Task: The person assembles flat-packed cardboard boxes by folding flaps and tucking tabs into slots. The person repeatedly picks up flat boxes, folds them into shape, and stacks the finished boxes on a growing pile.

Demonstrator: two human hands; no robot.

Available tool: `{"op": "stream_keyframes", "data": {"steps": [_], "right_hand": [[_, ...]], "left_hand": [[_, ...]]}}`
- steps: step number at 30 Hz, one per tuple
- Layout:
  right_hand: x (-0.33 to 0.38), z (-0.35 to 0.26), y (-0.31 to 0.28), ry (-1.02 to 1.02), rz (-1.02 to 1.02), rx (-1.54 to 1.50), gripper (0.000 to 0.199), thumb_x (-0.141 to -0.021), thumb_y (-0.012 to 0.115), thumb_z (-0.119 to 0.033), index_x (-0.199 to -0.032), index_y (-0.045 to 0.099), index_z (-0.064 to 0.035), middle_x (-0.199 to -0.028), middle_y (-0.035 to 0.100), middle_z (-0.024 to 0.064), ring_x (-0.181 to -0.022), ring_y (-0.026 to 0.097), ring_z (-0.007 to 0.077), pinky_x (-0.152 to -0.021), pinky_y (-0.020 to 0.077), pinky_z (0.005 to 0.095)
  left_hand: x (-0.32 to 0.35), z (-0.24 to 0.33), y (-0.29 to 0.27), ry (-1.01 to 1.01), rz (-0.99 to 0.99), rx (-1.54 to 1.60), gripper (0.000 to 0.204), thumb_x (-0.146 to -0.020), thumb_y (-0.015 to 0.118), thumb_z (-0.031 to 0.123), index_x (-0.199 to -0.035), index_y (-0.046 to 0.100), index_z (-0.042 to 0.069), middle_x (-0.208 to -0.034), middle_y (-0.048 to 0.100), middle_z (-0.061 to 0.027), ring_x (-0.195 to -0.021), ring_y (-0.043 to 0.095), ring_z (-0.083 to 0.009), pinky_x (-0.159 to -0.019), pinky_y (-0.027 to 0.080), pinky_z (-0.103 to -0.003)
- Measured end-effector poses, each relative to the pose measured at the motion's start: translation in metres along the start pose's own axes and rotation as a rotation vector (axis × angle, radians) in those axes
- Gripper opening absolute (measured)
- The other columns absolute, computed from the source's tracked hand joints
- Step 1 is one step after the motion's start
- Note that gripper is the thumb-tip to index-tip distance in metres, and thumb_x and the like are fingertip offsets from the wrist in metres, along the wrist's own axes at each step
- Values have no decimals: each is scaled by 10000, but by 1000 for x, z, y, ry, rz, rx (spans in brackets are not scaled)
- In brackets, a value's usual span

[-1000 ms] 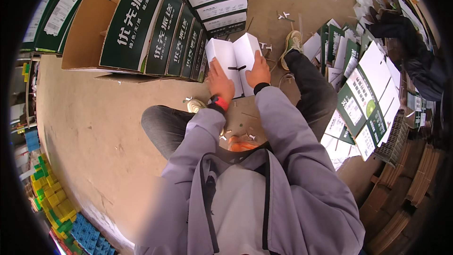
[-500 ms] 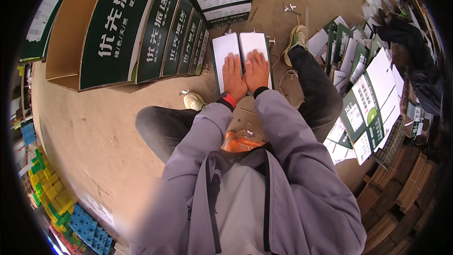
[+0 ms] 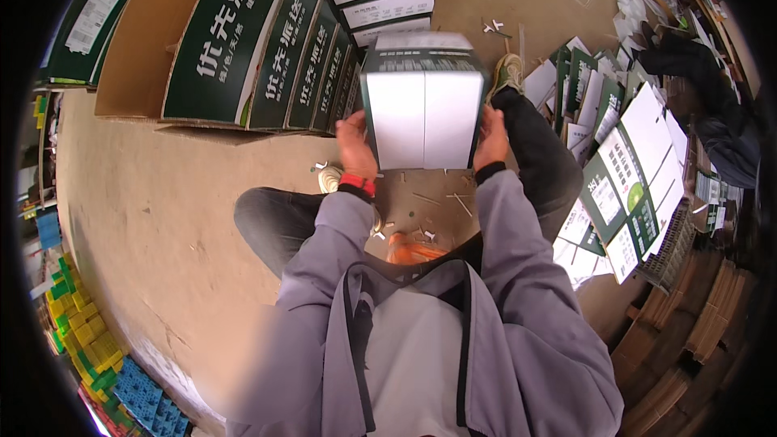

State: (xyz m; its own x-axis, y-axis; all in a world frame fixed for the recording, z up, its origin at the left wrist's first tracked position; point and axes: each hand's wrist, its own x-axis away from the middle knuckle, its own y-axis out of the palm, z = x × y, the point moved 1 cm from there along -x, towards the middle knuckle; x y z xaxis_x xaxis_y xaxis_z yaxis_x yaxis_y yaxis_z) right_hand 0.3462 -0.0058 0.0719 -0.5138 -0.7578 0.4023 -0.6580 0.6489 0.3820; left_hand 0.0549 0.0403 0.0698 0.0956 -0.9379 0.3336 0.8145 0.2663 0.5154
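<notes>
One green-and-white carton point(image 3: 425, 113) — left hand point(image 3: 356, 148), right hand point(image 3: 493, 139) gripping opposite sides.

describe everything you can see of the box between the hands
The box, apparently cardboard, shows a plain white face split by a closed centre seam, with dark green sides; the far one has a blurred pale band. White face toward the camera, it is right of the green cartons, held at opposite sides by the left hand and right hand.

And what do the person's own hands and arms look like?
The left hand and right hand are ungloved. The long sleeves are greyish-lilac. A red-and-black band circles the left wrist; a black band or cuff shows at the right.
</notes>
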Motion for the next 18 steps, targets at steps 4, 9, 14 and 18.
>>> {"op": "stream_keyframes", "data": {"steps": [4,9,14,18], "right_hand": [[31,16,-52,205,77,-25,557,-1137,488,-573,-1364,711,-116,-1264,769,24,-1226,668,189,-1110,475,430],[54,42,-45,648,139,286,937,-991,475,-855,-1436,665,-52,-1426,682,160,-1329,605,329,-1146,443,462],[12,94,-93,556,139,631,1069,-1037,370,-827,-1460,599,128,-1471,648,284,-1426,574,402,-1183,413,491],[4,90,-115,320,157,1121,780,-1082,428,-642,-1353,681,45,-1263,734,305,-1263,663,446,-1086,501,508]], "left_hand": [[-9,-1,-92,-312,-225,-88,820,-1123,313,714,-1285,717,18,-1420,681,-123,-1331,589,-284,-1198,369,-430],[6,-13,-92,-347,-124,-284,798,-1132,419,648,-1606,518,14,-1649,521,-137,-1499,489,-254,-1279,309,-370],[19,10,-53,-145,-245,-587,607,-1120,632,358,-1597,538,-6,-1638,544,-105,-1490,506,-230,-1245,361,-330],[19,22,-46,30,-401,-968,657,-1038,718,336,-1575,552,-4,-1494,666,-225,-1384,631,-317,-1183,459,-395]]}}
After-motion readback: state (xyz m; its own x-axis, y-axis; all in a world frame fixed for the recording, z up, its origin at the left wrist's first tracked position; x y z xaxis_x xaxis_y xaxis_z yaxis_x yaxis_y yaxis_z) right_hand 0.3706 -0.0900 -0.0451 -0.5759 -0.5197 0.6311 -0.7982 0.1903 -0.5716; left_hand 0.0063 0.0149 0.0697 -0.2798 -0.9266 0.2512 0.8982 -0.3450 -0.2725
